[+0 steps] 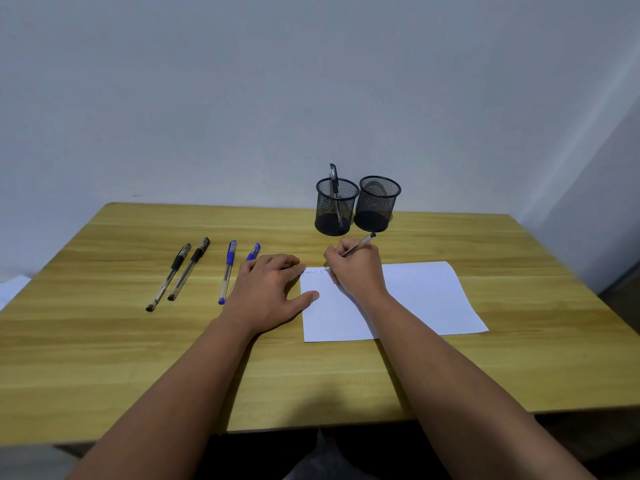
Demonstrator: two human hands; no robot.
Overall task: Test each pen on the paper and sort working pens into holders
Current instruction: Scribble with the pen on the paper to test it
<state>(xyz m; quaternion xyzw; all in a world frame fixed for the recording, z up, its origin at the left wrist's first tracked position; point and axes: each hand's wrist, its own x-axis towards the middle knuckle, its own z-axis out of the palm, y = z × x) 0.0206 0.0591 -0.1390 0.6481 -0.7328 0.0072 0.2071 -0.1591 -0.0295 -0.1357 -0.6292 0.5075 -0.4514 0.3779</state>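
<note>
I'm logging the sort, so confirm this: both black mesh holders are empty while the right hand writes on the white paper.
Not quite. The head view shows the left black mesh holder already holds one pen; only the right black mesh holder looks empty. The right hand does write on the white paper.

Two bare forearms, left hand (266, 289) and right hand (356, 268) (no sleeves, rings).

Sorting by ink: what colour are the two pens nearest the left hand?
Blue pens, head view.
</note>
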